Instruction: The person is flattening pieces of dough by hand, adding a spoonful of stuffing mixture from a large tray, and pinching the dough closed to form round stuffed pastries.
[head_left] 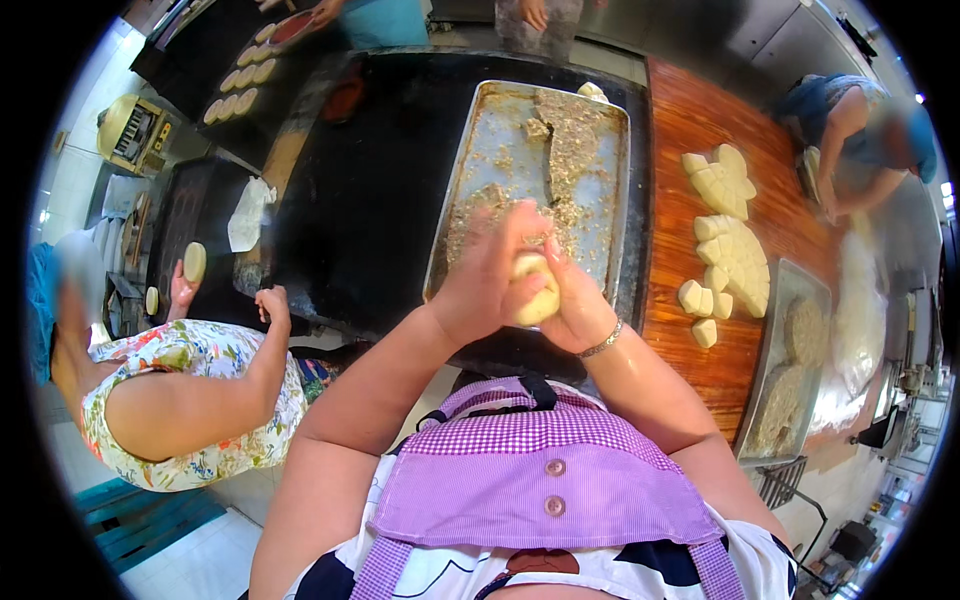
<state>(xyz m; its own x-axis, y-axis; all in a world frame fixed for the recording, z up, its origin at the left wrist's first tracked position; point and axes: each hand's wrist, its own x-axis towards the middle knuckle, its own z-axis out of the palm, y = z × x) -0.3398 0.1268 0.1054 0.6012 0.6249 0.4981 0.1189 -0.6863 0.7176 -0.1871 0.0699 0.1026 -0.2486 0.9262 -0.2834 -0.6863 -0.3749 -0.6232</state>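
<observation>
Over the near edge of a large metal tray (pixel 497 160), my two hands hold a ball of pale yellow dough (pixel 538 297) between them. My left hand (pixel 487 272) lies against its left and upper side, with the fingers partly blurred by motion. Cupped along its right side is my right hand (pixel 582 305), a bracelet at the wrist. Crumbly brown filling (pixel 577 140) is heaped at the tray's far right, and more lies scattered just beyond my fingers. Whether any filling is inside the dough cannot be seen.
Cut dough pieces (pixel 735 262) sit on the wooden tabletop (pixel 685 385) at right, beside another filling tray (pixel 742 440). A co-worker in floral clothes (pixel 200 400) at left holds a flat dough round (pixel 195 263). Another person (pixel 850 110) leans over at far right. Dough rounds (pixel 245 75) lie far left.
</observation>
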